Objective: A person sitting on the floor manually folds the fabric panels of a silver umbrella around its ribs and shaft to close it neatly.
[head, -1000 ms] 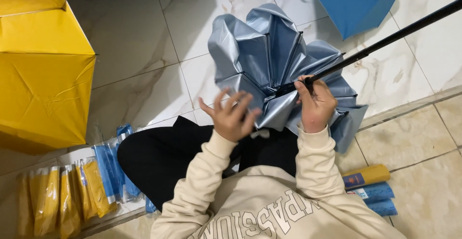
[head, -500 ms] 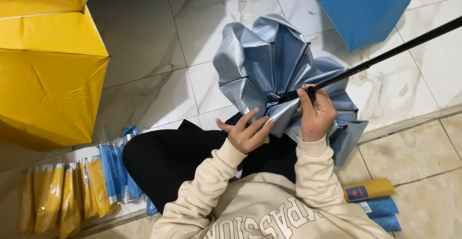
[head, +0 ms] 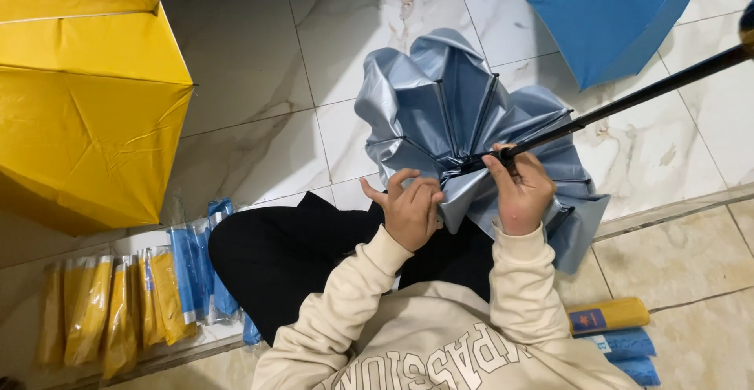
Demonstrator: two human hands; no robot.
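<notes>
- The right hand (head: pixel 520 194) is closed round the black shaft (head: pixel 628 106) of a half-folded silvery-blue umbrella (head: pixel 448 115) (over the lap, above the marble floor (head: pixel 267 99)).
- The left hand (head: pixel 410 211), fingers curled, pinches the canopy's fabric at the hub.

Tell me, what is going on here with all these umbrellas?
A person sitting on the floor works on a half-folded grey umbrella. The right hand grips its black shaft near the hub, and the left hand pinches the cloth. An open yellow umbrella and a blue one lie nearby.
</notes>
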